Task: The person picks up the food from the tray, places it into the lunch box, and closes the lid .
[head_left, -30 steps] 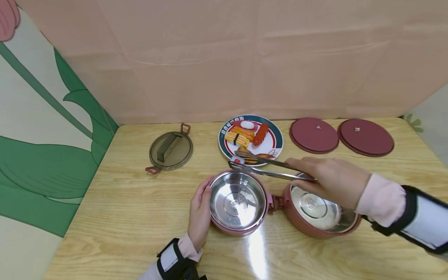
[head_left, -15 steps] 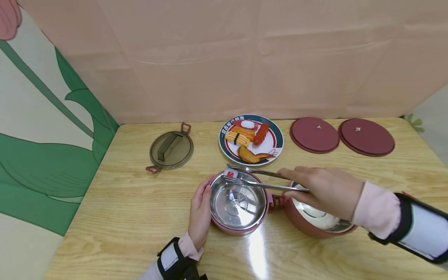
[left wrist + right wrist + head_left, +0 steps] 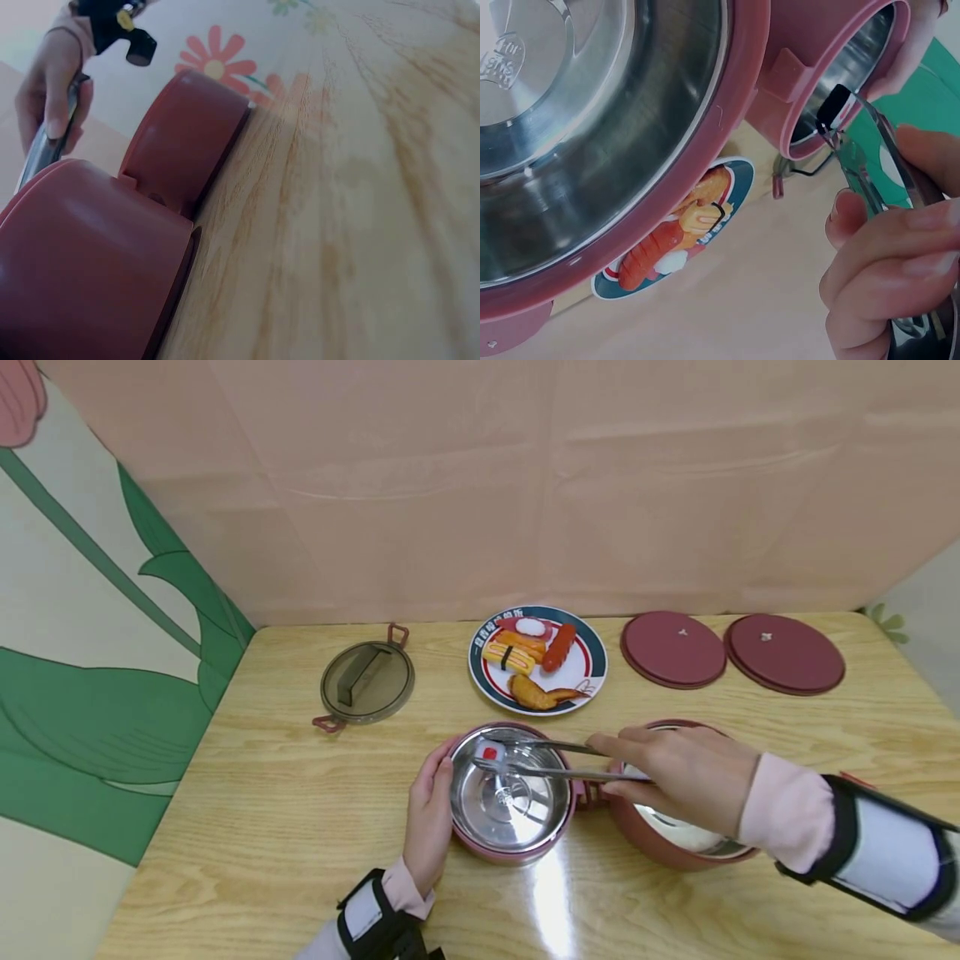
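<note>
My right hand (image 3: pixel 675 777) holds metal tongs (image 3: pixel 555 772), whose tips pinch a small toy sushi roll (image 3: pixel 490 752), white with a red centre. In the right wrist view the roll (image 3: pixel 834 106) shows its black side. It hangs inside the mouth of the smaller pink lunch box bowl (image 3: pixel 517 827), near the left rim. That bowl is round and steel-lined. Around its left outer wall curls my left hand (image 3: pixel 427 822), thumb near the rim. A clasp (image 3: pixel 592 793) links it to a bigger pink bowl (image 3: pixel 660 839), partly hidden under my right hand.
Behind the bowls stands a plate (image 3: pixel 483 685) with a toy chicken wing (image 3: pixel 536 692), sausage (image 3: pixel 558 648) and other toy food. Two maroon lids (image 3: pixel 672 652) lie at the back right. A brownish clear lid (image 3: pixel 367 685) with pink clips lies at the left.
My right hand has carried the sushi roll in the tongs from the plate's front edge, leftward and nearer to me, into the smaller bowl's mouth. My left hand has stayed put.
</note>
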`<state>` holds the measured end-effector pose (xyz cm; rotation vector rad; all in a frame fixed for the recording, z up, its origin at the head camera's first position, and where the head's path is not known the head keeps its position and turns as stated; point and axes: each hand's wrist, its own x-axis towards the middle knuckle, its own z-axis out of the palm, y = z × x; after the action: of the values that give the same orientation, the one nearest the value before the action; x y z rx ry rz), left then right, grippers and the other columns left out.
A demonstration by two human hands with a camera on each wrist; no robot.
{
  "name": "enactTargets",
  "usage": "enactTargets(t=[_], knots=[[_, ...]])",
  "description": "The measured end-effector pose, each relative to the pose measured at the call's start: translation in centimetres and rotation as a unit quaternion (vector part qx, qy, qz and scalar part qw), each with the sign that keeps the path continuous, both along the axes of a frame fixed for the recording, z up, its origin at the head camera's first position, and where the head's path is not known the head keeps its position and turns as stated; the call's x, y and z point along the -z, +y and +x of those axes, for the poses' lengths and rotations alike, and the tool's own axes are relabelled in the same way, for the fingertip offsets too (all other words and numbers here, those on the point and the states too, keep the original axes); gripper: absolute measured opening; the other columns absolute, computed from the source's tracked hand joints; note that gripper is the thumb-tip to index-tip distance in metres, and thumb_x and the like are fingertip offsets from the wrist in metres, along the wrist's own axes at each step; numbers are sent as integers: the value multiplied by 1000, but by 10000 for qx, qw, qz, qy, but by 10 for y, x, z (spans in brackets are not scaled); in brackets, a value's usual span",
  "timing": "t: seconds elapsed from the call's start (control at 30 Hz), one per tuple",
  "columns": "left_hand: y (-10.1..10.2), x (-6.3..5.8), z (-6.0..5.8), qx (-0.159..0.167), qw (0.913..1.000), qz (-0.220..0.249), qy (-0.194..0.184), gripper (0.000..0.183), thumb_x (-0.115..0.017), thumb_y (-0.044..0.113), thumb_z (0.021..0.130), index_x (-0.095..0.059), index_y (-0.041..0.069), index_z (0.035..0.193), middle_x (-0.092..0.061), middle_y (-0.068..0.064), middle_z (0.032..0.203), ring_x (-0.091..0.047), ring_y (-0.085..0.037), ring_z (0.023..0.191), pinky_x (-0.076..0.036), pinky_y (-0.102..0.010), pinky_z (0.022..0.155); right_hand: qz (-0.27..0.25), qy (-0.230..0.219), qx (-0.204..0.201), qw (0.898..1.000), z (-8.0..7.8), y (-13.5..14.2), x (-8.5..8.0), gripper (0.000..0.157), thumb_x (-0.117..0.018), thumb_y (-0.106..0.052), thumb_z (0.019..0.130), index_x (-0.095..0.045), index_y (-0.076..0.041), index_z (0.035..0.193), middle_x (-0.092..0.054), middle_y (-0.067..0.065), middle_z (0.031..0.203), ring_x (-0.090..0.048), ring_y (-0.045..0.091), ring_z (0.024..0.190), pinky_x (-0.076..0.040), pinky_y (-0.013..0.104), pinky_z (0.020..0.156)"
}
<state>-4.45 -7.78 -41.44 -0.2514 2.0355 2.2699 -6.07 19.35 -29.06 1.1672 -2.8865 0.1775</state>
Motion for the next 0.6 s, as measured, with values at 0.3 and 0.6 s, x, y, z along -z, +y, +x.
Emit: enactTargets(t=[0.3,0.6], knots=[[0,0,0,3,10000,-9,9,40,-34,21,105,-46,10,141,-48,-6,146,-39,-20,140,-30,-38,118,183,-61,-28,9998,-4,-5,5,42,-74,-32,83,-65,-14,119,-60,-8,83,-58,8,64,-52,32,55],[0,0,0,-35,10000,-22,-8,39,-34,21,105,-46,10,141,-48,-5,146,-38,-21,141,-29,-40,119,478,-471,34,9977,-11,-9,7,42,-74,-31,84,-64,-13,121,-57,-8,79,-50,4,57,-47,28,51]])
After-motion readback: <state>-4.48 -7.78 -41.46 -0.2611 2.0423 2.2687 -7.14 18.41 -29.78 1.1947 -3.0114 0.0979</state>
